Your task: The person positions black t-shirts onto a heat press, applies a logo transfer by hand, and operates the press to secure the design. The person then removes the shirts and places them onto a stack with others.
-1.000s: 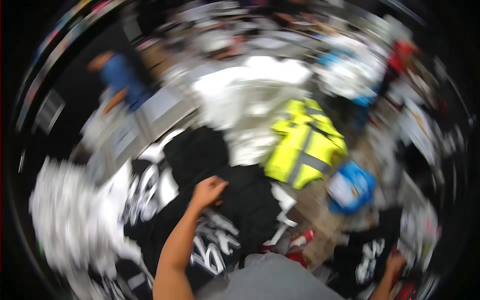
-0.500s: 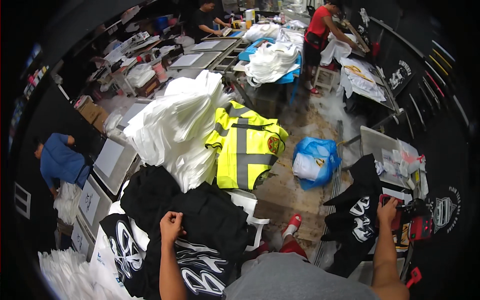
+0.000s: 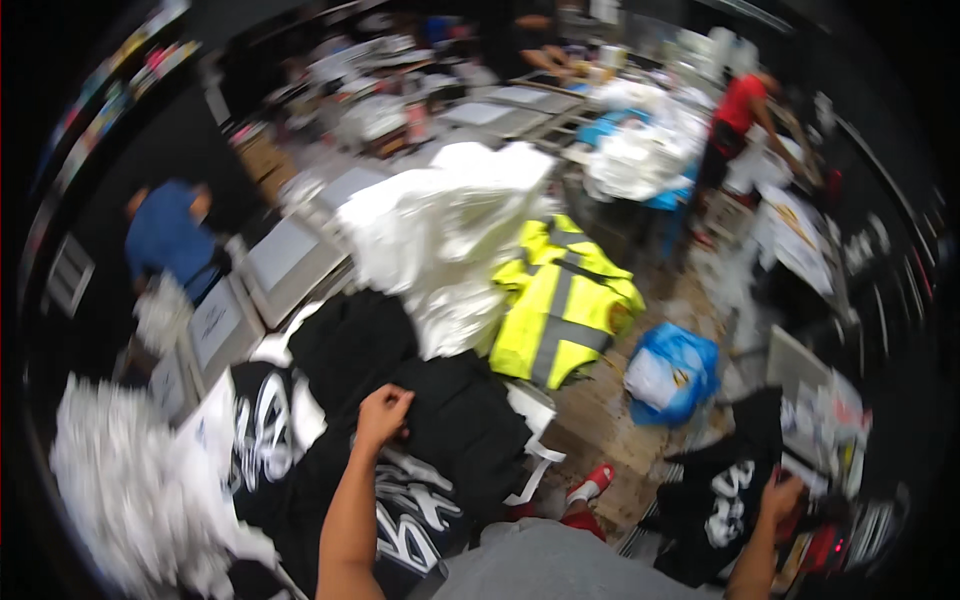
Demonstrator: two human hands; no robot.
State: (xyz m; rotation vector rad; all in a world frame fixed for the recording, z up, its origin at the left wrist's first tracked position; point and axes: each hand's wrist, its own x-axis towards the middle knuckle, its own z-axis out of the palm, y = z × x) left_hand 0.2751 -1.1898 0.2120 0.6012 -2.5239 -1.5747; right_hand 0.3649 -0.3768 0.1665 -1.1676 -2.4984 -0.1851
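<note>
Low down and a bit left of the middle, your left hand (image 3: 383, 415) is over a big pile of black cloth (image 3: 470, 405). Its fingers are bent in close to each other, but I can't tell if that grip has a bit of cloth in it or is just above it. The pile has big white marks on its front part, near your arm. Just left of it lies one more black cloth (image 3: 262, 430) with white marks, on top of something white.

Far over on your other side, your right hand (image 3: 783, 497) is bent at the edge of a black shirt (image 3: 730, 500) with a white print. Something dark red is right by it. The picture is blurry there, so I can't tell if this grip is shut on anything.

Past the black pile is a tall heap of white cloth (image 3: 450, 240). A bright yellow vest (image 3: 558, 310) with grey stripes lies against its right side. Right of the vest, a blue bag (image 3: 672, 372) with something white in it sits on the brown floor (image 3: 590, 425). At the low left is more white cloth (image 3: 120, 490). A person in a blue top (image 3: 172, 232) bends over at the far left, and a person in a red top (image 3: 740, 103) is at the back right.
</note>
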